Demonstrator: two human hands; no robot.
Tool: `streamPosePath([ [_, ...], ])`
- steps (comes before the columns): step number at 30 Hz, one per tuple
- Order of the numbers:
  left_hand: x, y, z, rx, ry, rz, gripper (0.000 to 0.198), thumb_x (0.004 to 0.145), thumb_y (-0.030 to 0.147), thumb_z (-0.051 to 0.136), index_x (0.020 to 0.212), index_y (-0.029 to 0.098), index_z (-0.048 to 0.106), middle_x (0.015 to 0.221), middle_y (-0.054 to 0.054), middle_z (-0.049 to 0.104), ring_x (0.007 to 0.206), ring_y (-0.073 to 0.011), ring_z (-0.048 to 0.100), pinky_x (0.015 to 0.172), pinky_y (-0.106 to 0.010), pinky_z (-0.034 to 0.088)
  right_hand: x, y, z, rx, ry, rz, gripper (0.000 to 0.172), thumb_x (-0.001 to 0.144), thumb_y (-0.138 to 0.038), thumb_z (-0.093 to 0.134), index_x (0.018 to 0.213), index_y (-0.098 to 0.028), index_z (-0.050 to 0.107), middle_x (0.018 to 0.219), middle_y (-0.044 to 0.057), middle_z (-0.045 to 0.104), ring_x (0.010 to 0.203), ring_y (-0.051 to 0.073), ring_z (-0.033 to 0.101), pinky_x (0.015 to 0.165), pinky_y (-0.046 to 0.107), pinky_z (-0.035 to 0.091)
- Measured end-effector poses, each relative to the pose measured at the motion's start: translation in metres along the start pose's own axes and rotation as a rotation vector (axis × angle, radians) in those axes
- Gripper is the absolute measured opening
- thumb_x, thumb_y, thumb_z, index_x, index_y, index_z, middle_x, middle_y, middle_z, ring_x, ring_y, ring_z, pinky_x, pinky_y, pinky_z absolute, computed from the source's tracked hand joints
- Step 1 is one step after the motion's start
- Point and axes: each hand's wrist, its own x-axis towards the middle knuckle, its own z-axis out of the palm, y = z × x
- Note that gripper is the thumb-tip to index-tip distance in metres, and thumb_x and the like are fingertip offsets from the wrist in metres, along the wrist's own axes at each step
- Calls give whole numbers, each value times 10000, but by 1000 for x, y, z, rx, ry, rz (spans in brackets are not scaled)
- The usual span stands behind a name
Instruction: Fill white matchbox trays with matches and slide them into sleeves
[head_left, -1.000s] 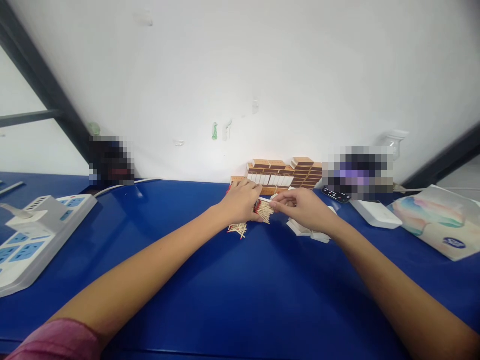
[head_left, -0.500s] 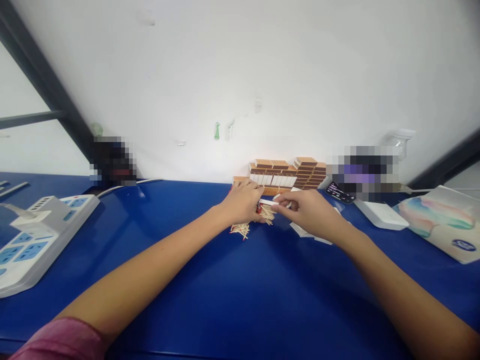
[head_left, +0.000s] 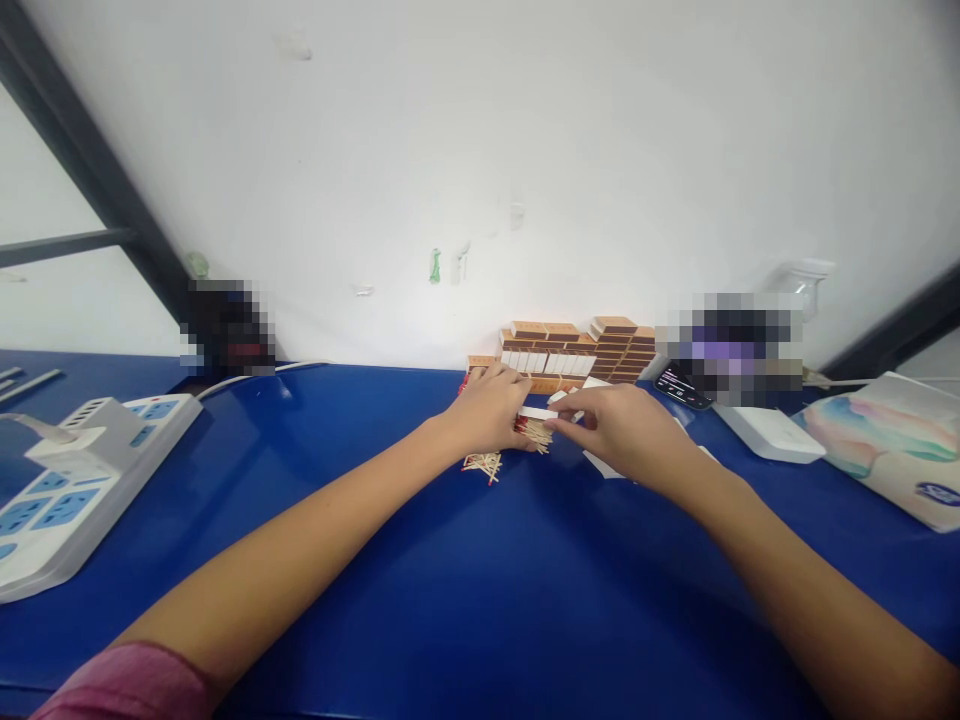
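Note:
My left hand [head_left: 489, 408] is curled over a bundle of matchsticks [head_left: 534, 432] with red heads, gripping them just above the blue table [head_left: 480, 600]. My right hand [head_left: 622, 425] pinches a small white matchbox tray [head_left: 538, 412] and holds it against the bundle. A few loose matchsticks [head_left: 482, 464] lie on the table under my left wrist. White empty trays [head_left: 600, 465] rest under my right hand, partly hidden.
Stacked brown matchboxes [head_left: 581, 352] stand against the white wall behind my hands. A white power strip [head_left: 67, 480] lies at the left. At the right are a phone [head_left: 681, 386], a white flat box [head_left: 776, 433] and a tissue pack [head_left: 889, 445].
Both hands stay together at the bundle; the white tray has slid a little further over the matchsticks, so less of the bundle shows. The view has shifted slightly.

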Motion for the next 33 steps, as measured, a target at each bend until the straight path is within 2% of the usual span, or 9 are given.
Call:
streamPosePath([
  [14,0,-1,0,-31,-5,-14,727,725,534,862,1298,176,593,1346,-137,614,1304,-355,478,1064,-478,407,1,0,-2,10,42,-61,166,956,-341,679,984,-256,818,898,31,817,697,201,719,630,304,459],
  [25,-2,1,-5,-50,-20,-22,758,741,504,856,1397,272,555,1408,-103,593,1323,-352,463,1081,-503,392,0,-1,-3,28,63,-83,187,961,-374,665,983,-266,816,891,35,819,711,212,731,634,309,473],
  [33,-2,-1,-2,-30,-11,-5,798,733,521,868,1408,231,557,1359,-106,625,1319,-340,476,1090,-478,392,0,0,-3,6,81,-57,158,945,-376,700,968,-265,810,870,22,815,703,210,734,622,307,458],
])
